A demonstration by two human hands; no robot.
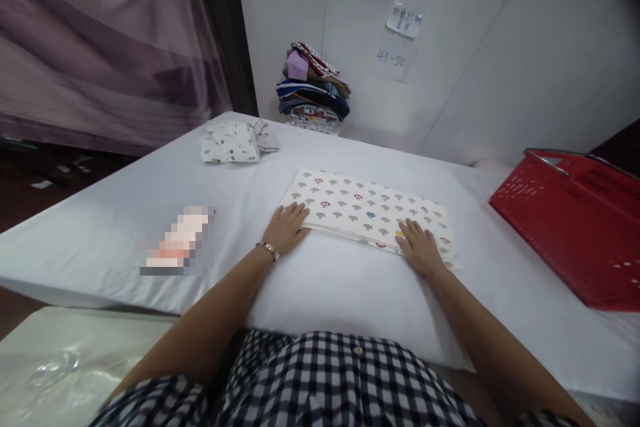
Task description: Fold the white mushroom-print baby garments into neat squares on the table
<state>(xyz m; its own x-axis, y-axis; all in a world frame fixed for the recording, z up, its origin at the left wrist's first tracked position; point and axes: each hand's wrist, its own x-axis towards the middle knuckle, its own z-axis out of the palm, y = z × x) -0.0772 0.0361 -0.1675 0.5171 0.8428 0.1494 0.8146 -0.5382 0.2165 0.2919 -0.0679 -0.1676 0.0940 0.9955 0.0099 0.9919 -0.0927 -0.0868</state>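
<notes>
Folded cloth [345, 203]: lies flat on the desk [340, 287], just ahead of the checked shirt [345, 380]; runs slightly askew, with the right end nearer the body.
Print: shows rows of grey-beige mushrooms on off-white, with a few in red, blue and yellow.
Left hand [286, 230]: rests palm-down at the near left corner of the cloth.
Left fingers [295, 213]: reach forward, nearly straight, slightly spread, touching the edge.
Right hand [419, 250]: rests palm-down across the near edge, toward the right end.
Right fingers [411, 230]: extend over the print, a little spread, beside a yellow mushroom.
Bracelet [269, 250]: circles the left wrist.
Leaf-print cloth [230, 142]: sits loosely bunched near the far left corner, well apart from both hands.
Pixelated object [175, 243]: lies left of the left hand; too obscured to identify.
Red basket [575, 227]: stands on the right side, well apart from the right hand.
Cloth stack [315, 90]: rises beyond the far edge, near the wall [475, 40]; mixes many colours.
Paper notes [404, 19]: hang one above the other; read "45-50" on the lower.
Curtain [100, 33]: hangs at left, dusky pink.
</notes>
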